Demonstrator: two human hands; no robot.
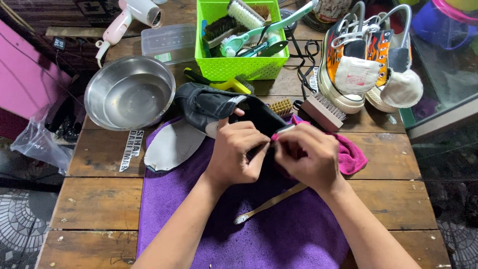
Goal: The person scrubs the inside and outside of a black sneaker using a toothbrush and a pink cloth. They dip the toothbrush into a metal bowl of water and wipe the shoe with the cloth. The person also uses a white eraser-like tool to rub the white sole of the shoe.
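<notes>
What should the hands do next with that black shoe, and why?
Probably rub the pink cloth along the black shoe. The left hand already steadies the shoe on the purple towel, and the right hand presses the cloth against its edge, so wiping looks likeliest.

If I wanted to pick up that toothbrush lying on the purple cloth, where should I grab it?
Probably by the bristle end of the toothbrush. It lies flat on the purple cloth, its far end running under the right hand. Come from the near side, below the forearms, and pinch across the thin handle.
</notes>
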